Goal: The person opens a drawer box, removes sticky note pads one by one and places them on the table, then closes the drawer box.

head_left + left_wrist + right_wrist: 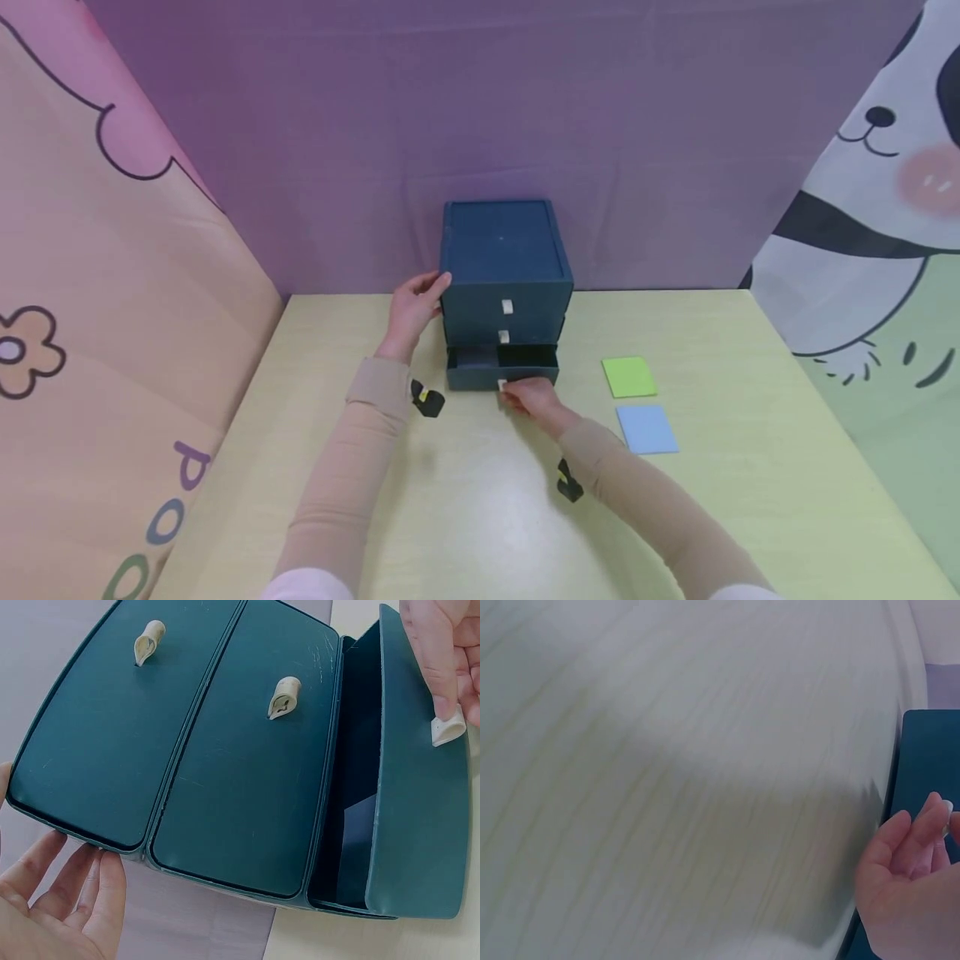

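A dark blue three-drawer cabinet [504,242] stands against the back wall, a pale pull tab on each drawer. Its bottom drawer [467,380] is pulled partly out, while the upper two are closed. Inside that drawer, a flat lighter blue-grey patch [357,851] shows at the left. My left hand [415,312] rests against the cabinet's left side, fingertips on the side wall and thumb at the upper front corner. With thumb and fingers, my right hand [534,398] pinches the bottom drawer's pull tab [448,729].
A green square note [629,377] and a blue square note [648,429] lie on the table [465,517], right of the cabinet. Small black pieces with yellow marks show beside each wrist. Purple cloth [360,150] hangs behind, with printed cloths on both sides.
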A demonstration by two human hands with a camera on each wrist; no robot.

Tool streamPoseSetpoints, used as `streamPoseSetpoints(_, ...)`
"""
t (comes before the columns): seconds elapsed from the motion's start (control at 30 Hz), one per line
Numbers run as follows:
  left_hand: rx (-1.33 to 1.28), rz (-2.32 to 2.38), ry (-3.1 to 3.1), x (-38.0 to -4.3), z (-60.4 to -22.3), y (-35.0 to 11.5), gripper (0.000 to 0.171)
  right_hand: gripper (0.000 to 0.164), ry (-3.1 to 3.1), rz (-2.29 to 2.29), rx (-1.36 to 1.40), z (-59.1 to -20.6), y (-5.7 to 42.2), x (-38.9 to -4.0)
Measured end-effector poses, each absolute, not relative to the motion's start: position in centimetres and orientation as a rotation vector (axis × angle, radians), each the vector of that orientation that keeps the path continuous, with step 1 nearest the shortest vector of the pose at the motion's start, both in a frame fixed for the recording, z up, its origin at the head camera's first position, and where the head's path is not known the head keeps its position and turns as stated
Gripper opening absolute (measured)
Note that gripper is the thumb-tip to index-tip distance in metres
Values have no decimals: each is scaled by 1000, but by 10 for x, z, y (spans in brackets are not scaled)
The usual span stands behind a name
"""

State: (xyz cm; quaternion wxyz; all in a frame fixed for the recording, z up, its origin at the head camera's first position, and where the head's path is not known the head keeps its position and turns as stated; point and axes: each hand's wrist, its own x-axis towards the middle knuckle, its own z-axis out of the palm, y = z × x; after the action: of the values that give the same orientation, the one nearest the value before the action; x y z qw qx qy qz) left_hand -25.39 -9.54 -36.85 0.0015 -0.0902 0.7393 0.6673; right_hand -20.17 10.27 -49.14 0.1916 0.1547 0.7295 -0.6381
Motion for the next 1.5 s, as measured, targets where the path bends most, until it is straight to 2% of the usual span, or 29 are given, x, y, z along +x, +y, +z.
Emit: streamPoseSetpoints(1.5, -276, 2107, 2319, -256, -370, -95, 53, 25, 2201, -1587, 349, -495, 111, -182)
